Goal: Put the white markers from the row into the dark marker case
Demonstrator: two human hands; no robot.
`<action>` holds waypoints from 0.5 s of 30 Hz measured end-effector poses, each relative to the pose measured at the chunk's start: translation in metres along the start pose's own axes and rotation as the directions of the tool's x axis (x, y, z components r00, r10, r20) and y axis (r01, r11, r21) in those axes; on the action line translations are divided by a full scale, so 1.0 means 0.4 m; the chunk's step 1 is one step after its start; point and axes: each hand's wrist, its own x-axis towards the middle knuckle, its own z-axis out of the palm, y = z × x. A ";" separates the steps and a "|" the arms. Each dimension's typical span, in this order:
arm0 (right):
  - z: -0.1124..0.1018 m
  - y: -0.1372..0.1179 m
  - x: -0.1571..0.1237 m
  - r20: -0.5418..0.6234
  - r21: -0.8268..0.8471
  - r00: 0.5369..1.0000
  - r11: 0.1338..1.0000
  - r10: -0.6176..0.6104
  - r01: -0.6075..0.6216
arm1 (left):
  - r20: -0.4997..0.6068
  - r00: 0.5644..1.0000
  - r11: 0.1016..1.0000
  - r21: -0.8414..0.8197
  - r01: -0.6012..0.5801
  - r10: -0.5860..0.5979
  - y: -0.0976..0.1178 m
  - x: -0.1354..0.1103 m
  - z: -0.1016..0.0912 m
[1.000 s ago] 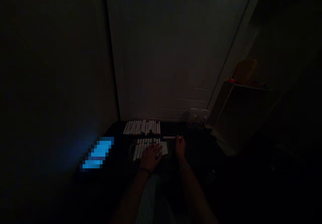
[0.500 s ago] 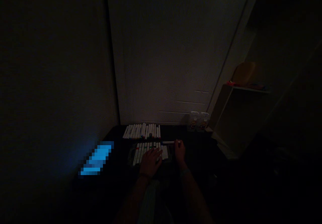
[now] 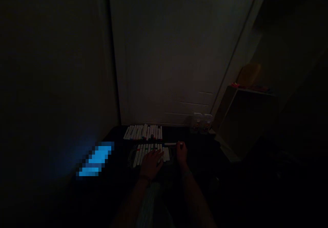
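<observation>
In dim light, my left hand (image 3: 152,163) lies with fingers spread over a row of white markers (image 3: 139,155) in a clear case (image 3: 131,158). Coloured bands show on several of these markers. To its right, my right hand (image 3: 181,153) is closed on a single white marker (image 3: 169,144), held level and pointing left with a blue tip end. Behind the case, a second row of white markers (image 3: 138,131) lies side by side on the dark tabletop (image 3: 176,134). The case's near edge is partly hidden by my left hand and the darkness.
A glowing, blurred blue screen (image 3: 96,159) lies at the left. Two clear packages (image 3: 201,123) stand against the back panel (image 3: 174,67). At the right is a shelf unit (image 3: 241,108) with an orange-brown object (image 3: 249,73) on top.
The view has shifted slightly, and the scene is a little darker. Both hands keep nearly the same places; the right still grips the marker.
</observation>
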 end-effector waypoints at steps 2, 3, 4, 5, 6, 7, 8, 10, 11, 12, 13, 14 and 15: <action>-0.001 -0.002 0.000 -0.001 -0.006 1.000 1.000 0.008 -0.008 | 0.000 1.000 1.000 0.002 0.001 -0.001 0.000 0.000 0.000; -0.001 -0.003 0.001 -0.001 -0.008 1.000 1.000 0.011 -0.011 | -0.006 1.000 1.000 0.006 0.009 -0.009 0.000 0.000 0.000; -0.001 -0.004 0.001 -0.003 -0.011 1.000 1.000 0.013 -0.013 | -0.009 1.000 1.000 0.010 0.016 -0.016 0.000 0.000 0.001; -0.001 -0.005 0.002 -0.006 -0.015 1.000 1.000 0.013 -0.013 | -0.007 1.000 1.000 0.013 0.015 -0.015 -0.001 0.000 0.003; -0.001 -0.005 0.002 -0.011 -0.020 1.000 1.000 0.013 -0.013 | -0.004 1.000 1.000 0.015 0.013 -0.013 -0.001 0.001 0.004; -0.001 -0.005 0.002 -0.014 -0.023 1.000 1.000 0.010 -0.010 | -0.002 1.000 1.000 0.017 0.011 -0.011 -0.002 0.001 0.005; -0.001 -0.005 0.002 -0.016 -0.025 1.000 1.000 0.008 -0.008 | 0.000 1.000 1.000 0.017 0.009 -0.009 -0.002 0.001 0.006; -0.001 -0.005 0.001 -0.014 -0.028 1.000 1.000 0.012 -0.013 | 0.001 1.000 1.000 0.014 0.003 -0.003 -0.003 0.001 0.006; -0.001 -0.005 0.001 -0.011 -0.028 1.000 0.999 0.014 -0.015 | -0.002 1.000 1.000 0.013 0.003 -0.003 -0.002 0.002 0.005; -0.001 -0.005 0.001 -0.010 -0.027 1.000 1.000 0.014 -0.014 | -0.003 1.000 1.000 0.012 0.004 -0.004 -0.002 0.002 0.005; -0.001 -0.005 0.000 -0.012 -0.025 1.000 1.000 0.013 -0.013 | -0.001 1.000 1.000 0.013 0.004 -0.004 -0.001 0.002 0.004; -0.001 -0.005 0.000 -0.015 -0.022 1.000 1.000 0.011 -0.011 | 0.003 1.000 1.000 0.015 0.004 -0.004 -0.001 0.002 0.004; -0.001 -0.005 0.000 -0.018 -0.020 1.000 1.000 0.005 -0.005 | 0.007 1.000 1.000 0.017 0.006 -0.006 0.000 0.003 0.004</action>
